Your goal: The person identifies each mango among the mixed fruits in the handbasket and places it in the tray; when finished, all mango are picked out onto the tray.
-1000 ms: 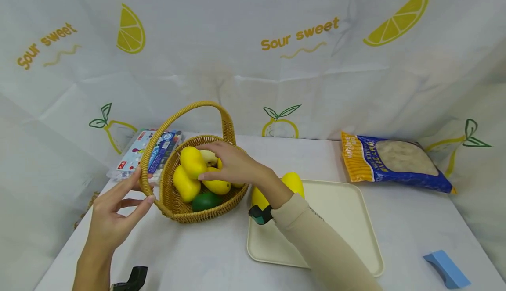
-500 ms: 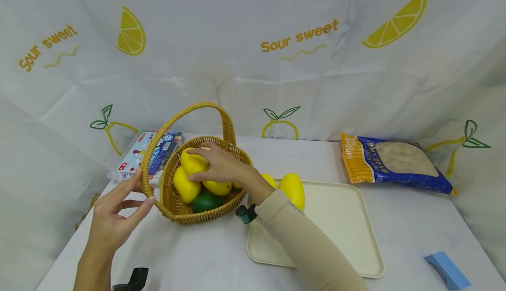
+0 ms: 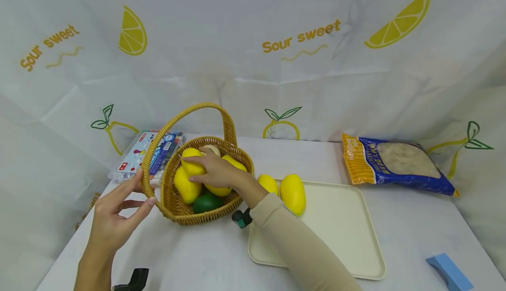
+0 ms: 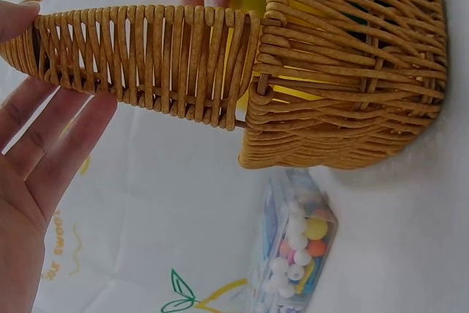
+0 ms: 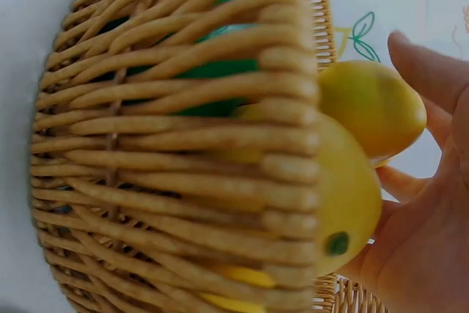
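My left hand [image 3: 114, 216] holds the arched handle [image 4: 154, 64] of a wicker basket [image 3: 186, 216] between thumb and fingers. Inside lie several yellow mangoes, a dark green fruit [image 3: 207, 203] and a pale fruit [image 3: 212, 149] at the back. My right hand [image 3: 215, 168] reaches in, its thumb and fingers around the uppermost mango [image 3: 191, 154], which still rests on the pile. In the right wrist view, this mango [image 5: 374, 104] sits against the fingers, with the thumb tip slightly off its side. Another mango [image 5: 348, 196] is below the palm.
A cream tray [image 3: 336, 229] carries two yellow mangoes [image 3: 292, 194] right of the basket. A plastic box of beads [image 3: 152, 150] lies behind it on the left. A blue and orange bag [image 3: 399, 163] is at the back right, a blue block [image 3: 449, 271] at the front right.
My right hand has shifted left and slightly down, its fingers now across the top mango. Its forearm has uncovered the mangoes on the tray. The left hand stays on the handle.
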Available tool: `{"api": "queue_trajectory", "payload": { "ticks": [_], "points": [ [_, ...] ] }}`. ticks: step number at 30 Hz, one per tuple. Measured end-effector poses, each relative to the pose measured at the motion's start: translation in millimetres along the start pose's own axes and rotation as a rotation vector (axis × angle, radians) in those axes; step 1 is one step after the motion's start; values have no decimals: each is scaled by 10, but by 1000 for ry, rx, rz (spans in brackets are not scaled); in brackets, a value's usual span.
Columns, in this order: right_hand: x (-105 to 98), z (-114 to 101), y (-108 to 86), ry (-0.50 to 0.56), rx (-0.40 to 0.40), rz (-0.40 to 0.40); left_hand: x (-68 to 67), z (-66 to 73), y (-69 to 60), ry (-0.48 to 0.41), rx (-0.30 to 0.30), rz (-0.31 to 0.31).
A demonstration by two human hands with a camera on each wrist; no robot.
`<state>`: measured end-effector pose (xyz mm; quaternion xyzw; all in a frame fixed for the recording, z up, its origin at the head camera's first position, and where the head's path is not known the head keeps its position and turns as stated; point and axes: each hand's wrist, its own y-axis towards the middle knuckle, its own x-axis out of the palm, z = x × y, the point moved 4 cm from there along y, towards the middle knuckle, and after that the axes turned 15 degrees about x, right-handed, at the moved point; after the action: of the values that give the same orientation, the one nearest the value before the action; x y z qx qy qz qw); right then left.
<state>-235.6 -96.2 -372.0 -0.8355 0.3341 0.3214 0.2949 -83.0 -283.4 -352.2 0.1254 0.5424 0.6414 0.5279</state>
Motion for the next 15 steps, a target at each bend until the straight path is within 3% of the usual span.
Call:
{"api": "queue_trajectory", "payload": {
  "ticks": [7, 15],
  "points": [
    [14, 31, 34, 31, -42, 14, -3, 5, 4, 1, 9, 2],
    [-4, 65, 35, 69, -52, 18, 3, 45, 22, 28, -32, -25]
  ]
}}
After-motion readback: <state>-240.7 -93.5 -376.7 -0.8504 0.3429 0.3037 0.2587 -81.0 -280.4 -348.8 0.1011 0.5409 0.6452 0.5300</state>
